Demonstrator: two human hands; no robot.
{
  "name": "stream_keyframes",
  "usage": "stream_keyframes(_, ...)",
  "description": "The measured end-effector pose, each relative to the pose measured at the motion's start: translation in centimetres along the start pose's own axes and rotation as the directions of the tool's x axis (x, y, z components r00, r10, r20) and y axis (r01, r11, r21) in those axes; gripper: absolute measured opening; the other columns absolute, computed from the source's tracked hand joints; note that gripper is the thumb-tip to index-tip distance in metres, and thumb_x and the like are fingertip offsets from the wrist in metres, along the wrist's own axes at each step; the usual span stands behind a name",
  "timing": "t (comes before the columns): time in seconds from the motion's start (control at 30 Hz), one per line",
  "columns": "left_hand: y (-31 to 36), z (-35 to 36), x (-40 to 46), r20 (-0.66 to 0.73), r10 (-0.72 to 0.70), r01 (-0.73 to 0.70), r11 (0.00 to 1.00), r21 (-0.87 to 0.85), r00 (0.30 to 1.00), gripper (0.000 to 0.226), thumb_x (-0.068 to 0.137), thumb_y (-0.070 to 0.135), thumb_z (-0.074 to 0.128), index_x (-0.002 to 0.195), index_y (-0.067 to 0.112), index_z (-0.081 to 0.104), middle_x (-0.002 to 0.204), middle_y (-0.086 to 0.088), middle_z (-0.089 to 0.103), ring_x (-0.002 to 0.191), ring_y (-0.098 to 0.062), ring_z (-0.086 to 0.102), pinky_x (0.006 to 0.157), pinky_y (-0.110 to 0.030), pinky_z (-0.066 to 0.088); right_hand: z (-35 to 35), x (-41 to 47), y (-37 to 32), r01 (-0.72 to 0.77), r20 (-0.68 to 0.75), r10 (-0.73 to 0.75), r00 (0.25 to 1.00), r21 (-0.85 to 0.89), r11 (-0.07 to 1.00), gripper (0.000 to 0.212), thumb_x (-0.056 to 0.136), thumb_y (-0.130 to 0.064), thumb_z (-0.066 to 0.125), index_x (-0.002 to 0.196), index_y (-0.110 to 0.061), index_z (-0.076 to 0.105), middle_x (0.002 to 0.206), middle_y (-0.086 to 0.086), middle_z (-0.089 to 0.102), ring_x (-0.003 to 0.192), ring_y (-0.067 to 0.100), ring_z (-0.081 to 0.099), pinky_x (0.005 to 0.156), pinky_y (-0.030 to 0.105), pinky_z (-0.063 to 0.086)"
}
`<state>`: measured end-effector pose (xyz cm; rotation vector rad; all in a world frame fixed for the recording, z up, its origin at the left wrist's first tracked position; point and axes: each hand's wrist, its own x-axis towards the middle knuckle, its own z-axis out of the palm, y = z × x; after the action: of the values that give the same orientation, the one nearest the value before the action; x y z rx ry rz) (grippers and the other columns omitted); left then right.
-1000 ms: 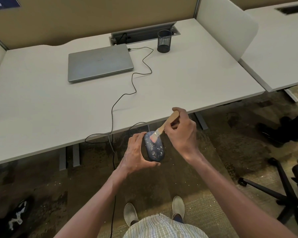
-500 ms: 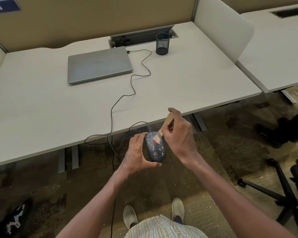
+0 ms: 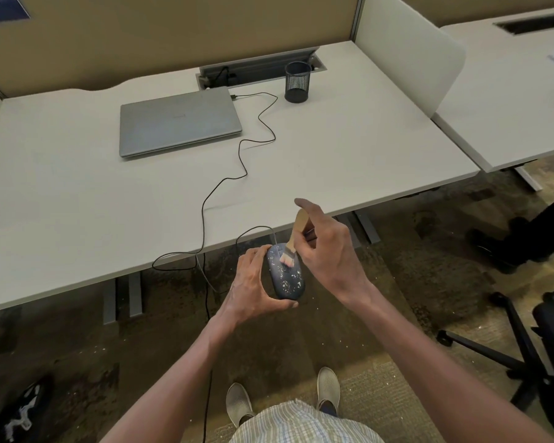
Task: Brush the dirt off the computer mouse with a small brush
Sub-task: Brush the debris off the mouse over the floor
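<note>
A dark blue computer mouse (image 3: 287,278), speckled with pale dirt flecks, is held in the air just in front of the desk edge. My left hand (image 3: 253,284) grips it from the left side and underneath. My right hand (image 3: 327,254) pinches the wooden handle of a small brush (image 3: 296,231), index finger stretched up along the handle. The brush stands nearly upright, and its pinkish bristles touch the front upper part of the mouse. The mouse's black cable (image 3: 237,174) runs up over the desk.
The white desk (image 3: 77,203) carries a closed grey laptop (image 3: 179,121) and a black mesh pen cup (image 3: 297,82). A second desk (image 3: 509,91) lies to the right behind a divider. An office chair base (image 3: 509,356) stands on the floor at right, another person's leg beyond it.
The brush has swung from slanting to nearly upright, and its bristles have shifted slightly toward the mouse's front end. My left hand keeps the mouse in the same place.
</note>
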<state>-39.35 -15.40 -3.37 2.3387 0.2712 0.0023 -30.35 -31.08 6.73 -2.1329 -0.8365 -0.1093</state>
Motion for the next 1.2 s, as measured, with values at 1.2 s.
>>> stream_keyframes(1.2, -0.7, -0.5, 0.2, 0.019, -0.043, 0.043, 0.998, -0.036, 0.999, 0.128, 0.051, 0.069, 0.083, 0.154, 0.026, 0.021, 0.146, -0.006, 0.046, 0.119, -0.006, 0.039, 0.102, -0.026, 0.040, -0.2, -0.7, 3.0, -0.287, -0.206, 0.315, 0.927, 0.153, 0.946, 0.037, 0.091, -0.013, 0.072, 0.122, -0.016, 0.053, 0.095, -0.001, 0.070, 0.077, 0.012, 0.073, 0.065, 0.015, 0.059)
